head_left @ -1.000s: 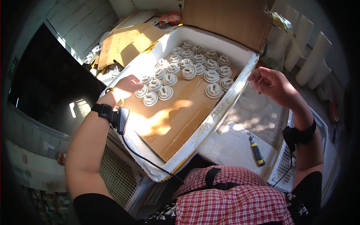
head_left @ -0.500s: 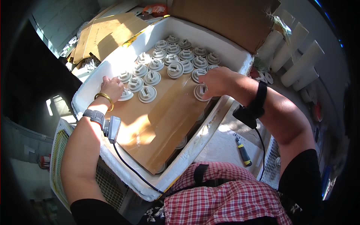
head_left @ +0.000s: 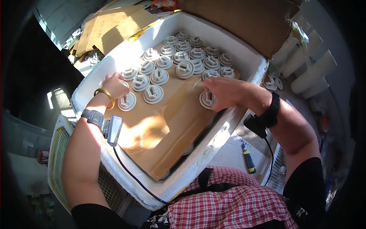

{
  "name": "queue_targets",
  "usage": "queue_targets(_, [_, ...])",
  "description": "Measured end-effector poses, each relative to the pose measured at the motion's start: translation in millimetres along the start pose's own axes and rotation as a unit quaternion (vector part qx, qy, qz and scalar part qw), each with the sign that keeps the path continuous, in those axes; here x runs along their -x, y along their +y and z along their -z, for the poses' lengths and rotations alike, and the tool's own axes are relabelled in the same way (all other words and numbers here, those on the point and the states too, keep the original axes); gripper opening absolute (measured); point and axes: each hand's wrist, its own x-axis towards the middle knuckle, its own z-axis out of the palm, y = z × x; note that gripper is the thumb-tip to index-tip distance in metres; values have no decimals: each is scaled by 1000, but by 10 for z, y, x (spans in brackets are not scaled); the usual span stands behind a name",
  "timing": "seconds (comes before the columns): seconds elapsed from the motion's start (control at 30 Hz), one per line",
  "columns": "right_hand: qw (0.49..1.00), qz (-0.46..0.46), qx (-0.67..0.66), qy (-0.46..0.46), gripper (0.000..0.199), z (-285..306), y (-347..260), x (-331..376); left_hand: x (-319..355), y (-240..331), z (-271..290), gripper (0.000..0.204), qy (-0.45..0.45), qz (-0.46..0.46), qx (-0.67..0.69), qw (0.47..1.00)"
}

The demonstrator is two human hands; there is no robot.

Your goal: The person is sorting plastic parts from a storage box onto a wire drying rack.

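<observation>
Inside a large white foam box (head_left: pixel 251 61), a brown cardboard sheet (head_left: pixel 167 126) carries many white round plastic caps with raised grips, such as this cap (head_left: pixel 153 94). My left hand (head_left: pixel 115 87) reaches to the box's left side, its fingers curled on a cap that is partly hidden beneath them. Just below those fingers lies another cap (head_left: pixel 127 102). On the right, my right hand (head_left: pixel 228 92) has thumb and fingers around the edge of a cap (head_left: pixel 206 100) resting on the cardboard. One more cap (head_left: pixel 210 74) sits close beyond that hand.
More caps show in the gap below the sheet, along the box's right wall. A yellow and black utility knife (head_left: pixel 249 160) lies outside the box. Wire mesh baskets (head_left: pixel 61 152) stand at the sides. White tubes (head_left: pixel 320 70) and flattened cardboard (head_left: pixel 110 28) are farther off.
The view has shifted slightly. The cap at my right hand sits a little nearer and farther from its neighbour. Below my left hand, a cap now shows more fully.
</observation>
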Motion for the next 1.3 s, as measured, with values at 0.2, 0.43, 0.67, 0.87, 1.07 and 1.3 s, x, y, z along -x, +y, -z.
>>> queue_targets(0.2, [993, -44, -6, 108, 53, 322, 42, -8, -42, -75, -34, 50, 2, 13, -41, 999])
queue_targets(0.43, [990, -84, -19, 111, 59, 174, 268, -256, 193, -91, 338, 39, 116, -35, 77, 990])
queue_targets(0.67, [988, -100, 8, 115, 68, 128, 87, -359, 455, -92, 244, 28, -110, -157, 14, 981])
queue_targets(0.87, [987, -75, 36, 136, 63, 28, 218, -375, 743, 262, 369, 60, -123, -134, -56, 982])
queue_targets(1.07, [990, -67, 9, 123, 53, 17, 208, -360, 751, 225, 376, 62, -148, -161, -85, 972])
queue_targets(1.3, [994, -34, 8, 103, 49, 50, 137, -313, 702, 166, 336, 53, -73, -198, -68, 975])
